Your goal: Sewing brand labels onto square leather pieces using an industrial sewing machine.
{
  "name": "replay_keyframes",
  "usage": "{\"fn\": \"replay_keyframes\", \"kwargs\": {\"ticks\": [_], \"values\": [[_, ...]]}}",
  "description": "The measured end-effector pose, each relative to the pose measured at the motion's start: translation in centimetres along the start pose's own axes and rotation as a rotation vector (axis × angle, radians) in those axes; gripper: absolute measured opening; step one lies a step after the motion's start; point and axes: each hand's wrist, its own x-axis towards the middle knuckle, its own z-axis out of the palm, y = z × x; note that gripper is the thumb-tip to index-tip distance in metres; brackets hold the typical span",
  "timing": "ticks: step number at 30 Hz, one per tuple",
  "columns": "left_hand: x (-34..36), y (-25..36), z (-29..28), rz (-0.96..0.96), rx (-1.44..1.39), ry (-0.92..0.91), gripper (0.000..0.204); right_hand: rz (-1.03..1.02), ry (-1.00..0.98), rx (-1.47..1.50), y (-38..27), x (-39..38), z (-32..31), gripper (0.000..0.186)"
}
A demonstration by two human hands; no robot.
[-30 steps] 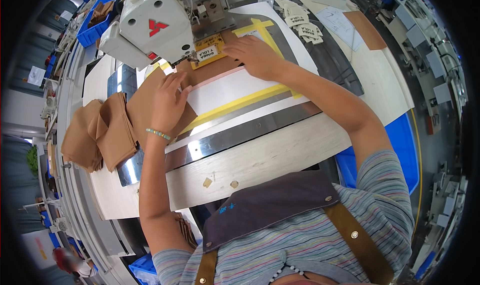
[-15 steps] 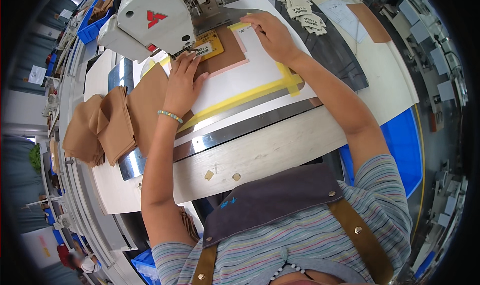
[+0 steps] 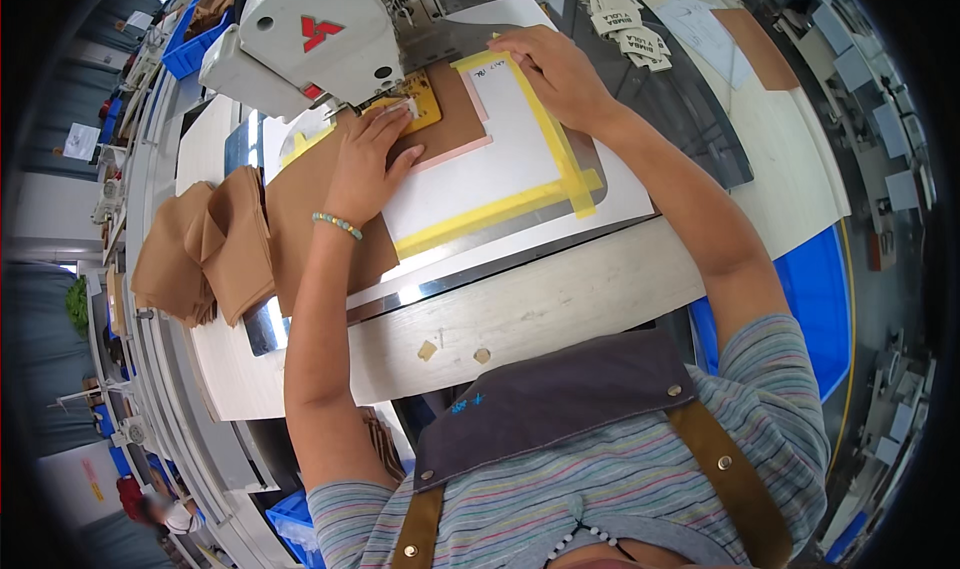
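My left hand [image 3: 372,169] lies flat with fingers stretched out on a brown fabric piece [image 3: 315,199], just in front of a white sewing machine head [image 3: 310,39]. Its fingertips cover a small white label beside a yellow template plate [image 3: 427,97], close to the needle area. My right hand [image 3: 560,79] has its fingers bent together at the far corner of a white board [image 3: 470,189] edged with yellow tape. The grip there is partly hidden. Pink strips border the brown material [image 3: 455,129] on the board.
Folded brown fabric pieces [image 3: 205,244] are stacked at the left. White printed labels [image 3: 635,29] lie on the dark plate at the far right, near a paper drawing [image 3: 705,39] and a brown panel [image 3: 757,49]. A blue bin [image 3: 815,299] stands right of the table.
The white board has turned slightly and shifted under my hands. More brown fabric shows right of my left wrist, over the tape. My left fingers now cover more of the white label.
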Motion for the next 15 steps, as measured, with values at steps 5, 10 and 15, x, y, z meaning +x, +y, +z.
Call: {"fn": "replay_keyframes", "kwargs": {"ticks": [5, 10, 15], "values": [[0.21, 0.03, -0.4, -0.008, -0.004, -0.025, 0.048, 0.012, 0.011, 0.022, -0.39, -0.02, -0.07, 0.026], [0.26, 0.0, -0.67, -0.003, -0.02, -0.024, 0.043, 0.022, -0.045, 0.003, -0.04, -0.05, -0.11, 0.025], [0.26, -0.06, -0.7, -0.009, -0.03, -0.013, 0.041, -0.017, -0.035, 0.005, -0.17, 0.04, -0.16, 0.026]]}}
